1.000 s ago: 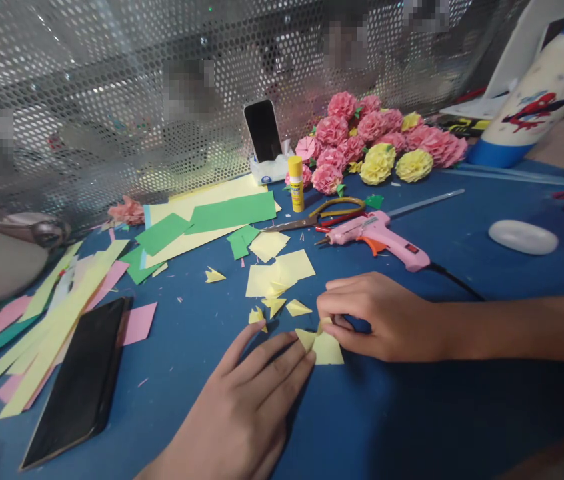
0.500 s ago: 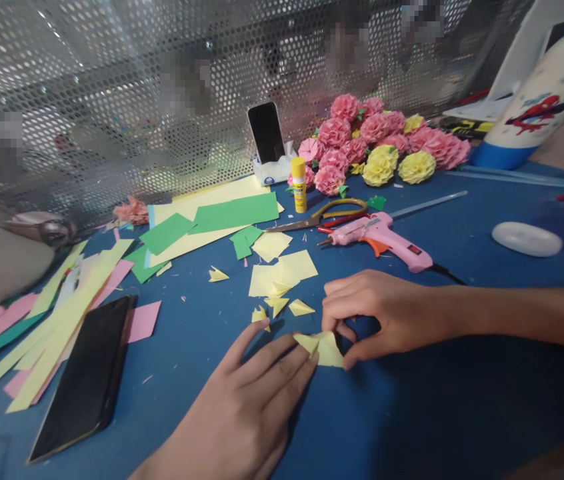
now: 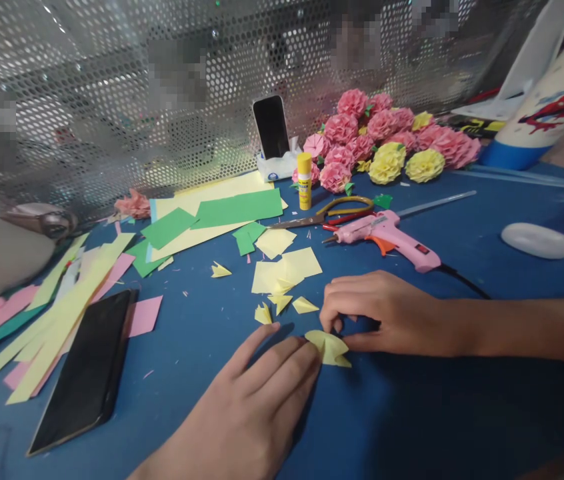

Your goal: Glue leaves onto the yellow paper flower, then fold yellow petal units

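Note:
A small pale yellow paper piece (image 3: 328,348), creased and fanned out, stands between my hands just over the blue table. My left hand (image 3: 262,387) grips its left edge with the front fingers, while another finger sticks out apart; its thumb is hidden. At the paper's upper right side, my right hand (image 3: 387,308) is curled with thumb and fingertips pinching the edge. Small folded yellow pieces (image 3: 282,303) lie just beyond my fingers. Behind them are flat yellow paper squares (image 3: 307,261).
A pink glue gun (image 3: 392,237), scissors (image 3: 347,208) and a glue stick (image 3: 305,181) lie or stand farther back. Pink and yellow paper flowers (image 3: 387,160) are heaped behind. Left are a dark phone (image 3: 82,373) and paper strips (image 3: 69,327). A white oval object (image 3: 537,240) sits right.
The yellow paper has turned from a flatter, pointed shape to a rounded fan between my fingers. My right thumb has shifted up along its edge. The view has shifted slightly.

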Motion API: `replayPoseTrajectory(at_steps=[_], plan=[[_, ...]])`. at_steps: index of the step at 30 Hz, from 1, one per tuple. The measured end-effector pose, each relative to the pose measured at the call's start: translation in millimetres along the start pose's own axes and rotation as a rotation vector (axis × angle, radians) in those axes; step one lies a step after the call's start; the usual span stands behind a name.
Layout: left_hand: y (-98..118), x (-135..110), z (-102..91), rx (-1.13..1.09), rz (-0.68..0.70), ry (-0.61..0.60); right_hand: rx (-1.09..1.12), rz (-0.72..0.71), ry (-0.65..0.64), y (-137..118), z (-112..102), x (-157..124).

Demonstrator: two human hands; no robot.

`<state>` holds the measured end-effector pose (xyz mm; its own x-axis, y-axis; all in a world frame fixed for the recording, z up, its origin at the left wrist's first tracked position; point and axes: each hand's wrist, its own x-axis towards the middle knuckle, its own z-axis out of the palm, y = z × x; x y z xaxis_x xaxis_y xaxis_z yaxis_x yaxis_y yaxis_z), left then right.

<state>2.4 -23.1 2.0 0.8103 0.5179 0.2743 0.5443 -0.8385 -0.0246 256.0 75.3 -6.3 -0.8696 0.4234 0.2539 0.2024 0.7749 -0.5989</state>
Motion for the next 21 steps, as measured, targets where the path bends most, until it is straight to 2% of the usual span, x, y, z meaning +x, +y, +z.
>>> replayPoseTrajectory(at_steps=[4, 12, 21], plan=[[1.0, -1.5, 1.8, 0.044, 0.021, 0.04, -0.115, -0.118, 0.023, -2.3, -1.2, -2.1], [4.8, -3.2, 4.8, 0.107, 0.138, 0.123, -0.327, -0.239, 0.056, -5.3, -1.5, -1.6], [4.8, -5.7, 4.7, 0.142, 0.154, 0.091, -0.439, -0.265, 0.086, -6.6, 2.4, -4.3]])
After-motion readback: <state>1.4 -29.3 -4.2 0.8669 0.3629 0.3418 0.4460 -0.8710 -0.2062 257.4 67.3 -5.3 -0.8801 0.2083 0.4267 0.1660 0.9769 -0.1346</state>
